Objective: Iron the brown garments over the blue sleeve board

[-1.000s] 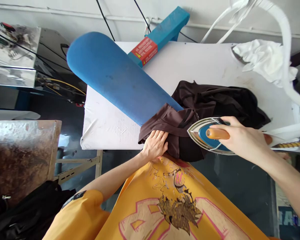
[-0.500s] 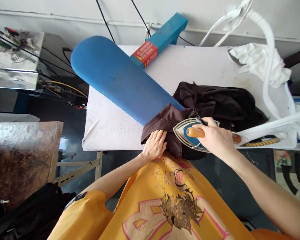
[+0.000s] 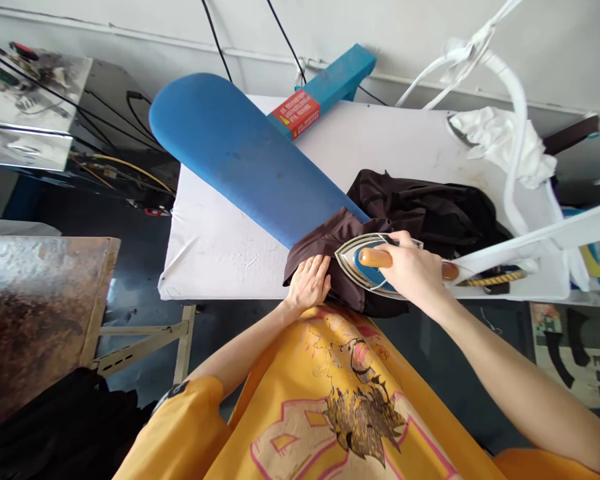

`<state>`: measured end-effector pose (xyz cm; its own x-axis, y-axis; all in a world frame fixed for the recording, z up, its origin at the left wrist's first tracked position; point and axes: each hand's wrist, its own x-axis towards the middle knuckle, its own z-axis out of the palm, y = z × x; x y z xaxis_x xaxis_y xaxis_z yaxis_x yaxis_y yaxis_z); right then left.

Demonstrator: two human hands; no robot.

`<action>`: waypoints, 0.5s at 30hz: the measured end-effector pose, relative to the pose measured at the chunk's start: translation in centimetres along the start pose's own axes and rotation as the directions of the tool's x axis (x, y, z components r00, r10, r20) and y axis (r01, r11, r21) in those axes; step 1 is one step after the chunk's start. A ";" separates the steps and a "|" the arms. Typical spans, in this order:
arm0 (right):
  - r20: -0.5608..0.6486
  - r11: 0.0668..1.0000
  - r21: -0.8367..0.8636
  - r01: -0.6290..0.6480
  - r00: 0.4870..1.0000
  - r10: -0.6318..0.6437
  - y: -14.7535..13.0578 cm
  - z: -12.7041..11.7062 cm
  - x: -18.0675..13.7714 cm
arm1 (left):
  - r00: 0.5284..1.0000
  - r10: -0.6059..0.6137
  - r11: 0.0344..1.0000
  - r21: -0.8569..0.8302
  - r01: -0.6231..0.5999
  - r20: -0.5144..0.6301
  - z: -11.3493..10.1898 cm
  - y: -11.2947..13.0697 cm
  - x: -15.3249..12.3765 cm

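A dark brown garment [image 3: 325,233] is pulled over the near end of a padded blue ironing arm [image 3: 245,160], and the rest of it lies bunched to the right. My left hand [image 3: 309,281] rests flat on the garment near its edge, fingers stretched out. My right hand [image 3: 413,270] is wrapped round the wooden handle of a steam iron [image 3: 353,260]. The iron's pointed tip faces left, a short way from my left fingers, and its sole lies on the cloth. The underside of the iron is hidden.
The ironing arm's teal support [image 3: 337,73] bears a red warning label. A white-covered table [image 3: 220,253] lies beneath. A white hose [image 3: 555,237] runs to the iron from the right. White cloth [image 3: 505,140] sits at the back right. A brown-topped table [image 3: 40,320] stands left.
The iron, in my right hand, has slid a little to the left over the garment, nearer my left hand. My left hand stays in about the same place. The camera view has shifted slightly.
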<state>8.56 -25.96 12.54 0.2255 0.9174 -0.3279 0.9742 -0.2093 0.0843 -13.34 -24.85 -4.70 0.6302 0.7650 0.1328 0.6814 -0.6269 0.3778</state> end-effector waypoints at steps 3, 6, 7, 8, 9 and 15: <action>0.009 1.000 -0.016 0.022 1.000 -0.022 -1.1 0.0 0.1 | 0.991 0.091 0.988 -0.116 -0.103 -0.101 -0.7 -1.2 -1.4; 0.016 0.999 -0.023 0.030 0.999 -0.030 -1.3 0.0 0.1 | 0.957 0.093 0.950 -0.264 -0.168 -0.274 -3.2 -2.5 -1.2; 0.015 0.999 -0.025 0.033 0.999 -0.033 -1.3 -0.1 0.1 | 0.949 0.018 0.948 -0.295 -0.116 -0.316 -4.2 -2.9 -0.4; 0.016 0.999 -0.027 0.038 0.999 -0.037 -1.3 -0.1 0.0 | 0.936 -0.089 0.952 -0.307 -0.022 -0.341 -5.1 -3.1 0.7; 0.020 0.999 -0.028 0.042 0.999 -0.041 -1.3 -0.2 0.0 | 0.919 -0.209 0.949 -0.296 0.108 -0.334 -5.9 -3.3 2.1; 0.034 1.000 -0.009 0.008 0.999 -0.008 -1.7 -0.6 -0.4 | 0.960 -0.278 0.959 -0.056 0.279 0.016 -6.3 -3.2 9.1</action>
<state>6.87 -25.73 13.09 0.2178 0.9069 -0.3608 0.9759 -0.1987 0.0898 -12.16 -14.95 1.01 0.4215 0.9068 0.0078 0.8080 -0.3795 0.4507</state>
